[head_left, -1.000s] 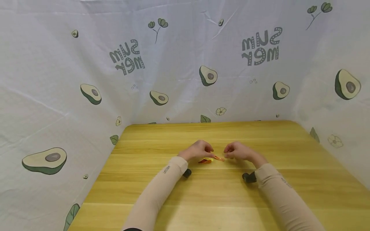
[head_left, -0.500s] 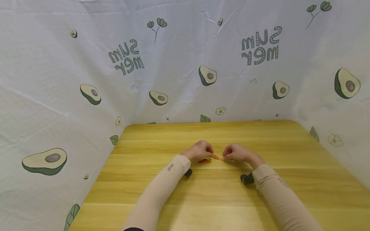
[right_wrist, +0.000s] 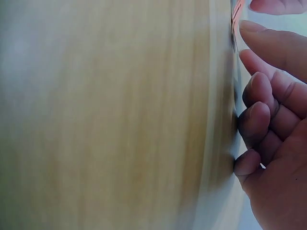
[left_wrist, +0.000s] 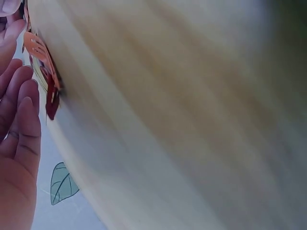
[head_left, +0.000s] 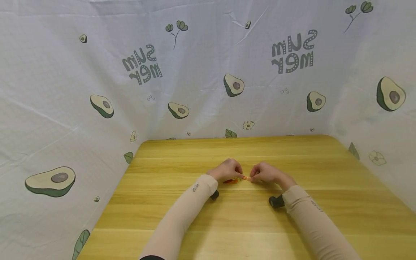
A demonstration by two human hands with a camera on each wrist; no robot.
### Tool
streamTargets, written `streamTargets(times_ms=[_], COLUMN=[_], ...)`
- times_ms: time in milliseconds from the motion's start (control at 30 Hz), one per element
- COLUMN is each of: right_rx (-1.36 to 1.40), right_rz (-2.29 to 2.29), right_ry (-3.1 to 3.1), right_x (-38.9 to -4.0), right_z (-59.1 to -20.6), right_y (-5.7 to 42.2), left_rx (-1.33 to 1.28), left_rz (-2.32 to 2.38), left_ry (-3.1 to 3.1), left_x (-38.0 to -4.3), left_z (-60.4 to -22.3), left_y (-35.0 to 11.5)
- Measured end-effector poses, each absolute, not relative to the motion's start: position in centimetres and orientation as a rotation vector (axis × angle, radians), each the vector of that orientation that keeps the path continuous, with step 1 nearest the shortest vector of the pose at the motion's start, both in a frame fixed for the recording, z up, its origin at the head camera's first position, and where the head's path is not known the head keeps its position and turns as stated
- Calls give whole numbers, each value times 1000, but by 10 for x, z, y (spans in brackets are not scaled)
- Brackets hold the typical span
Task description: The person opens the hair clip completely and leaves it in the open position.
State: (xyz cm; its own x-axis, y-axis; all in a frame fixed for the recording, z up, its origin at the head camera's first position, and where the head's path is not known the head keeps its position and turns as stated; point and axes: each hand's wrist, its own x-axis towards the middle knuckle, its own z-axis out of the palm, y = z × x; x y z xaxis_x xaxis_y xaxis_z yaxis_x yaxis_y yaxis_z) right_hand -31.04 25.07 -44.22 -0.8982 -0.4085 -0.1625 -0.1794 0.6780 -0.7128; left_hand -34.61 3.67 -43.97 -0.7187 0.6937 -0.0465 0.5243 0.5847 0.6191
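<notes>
An orange hair clip (head_left: 246,178) spans the small gap between the two hands in the head view. At its left end, my left hand (head_left: 227,170) pinches it with thumb and fingertips. My right hand (head_left: 267,172) pinches the right end, other fingers curled; its thumb (right_wrist: 261,38) and index finger lie close to the clip (right_wrist: 237,14) in the right wrist view. Under the left hand is a small pile of hair clips (head_left: 231,181), partly hidden. The left wrist view shows an orange slotted one (left_wrist: 36,46) and a dark red one (left_wrist: 52,103), with yellow behind them.
The hands work low over a wooden tabletop (head_left: 221,220). A pale cloth (head_left: 201,86) printed with avocados and leaves hangs behind the table and along both sides. Black wrist devices (head_left: 276,201) sit below both wrists.
My right hand has moved slightly left and met the orange hair clip's right end. My left hand has shifted a little right, narrowing the gap between the hands.
</notes>
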Motion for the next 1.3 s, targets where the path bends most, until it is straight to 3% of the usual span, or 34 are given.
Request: streamTargets(times_ms=[1300], right_rx=[-546], right_rz=[-1030], right_ry=[2567], right_x=[-304], right_z=[-439], right_y=[246], left_rx=[1047], left_rz=[770], left_ry=[2560], left_x=[-342], left_z=[-444], left_y=[43])
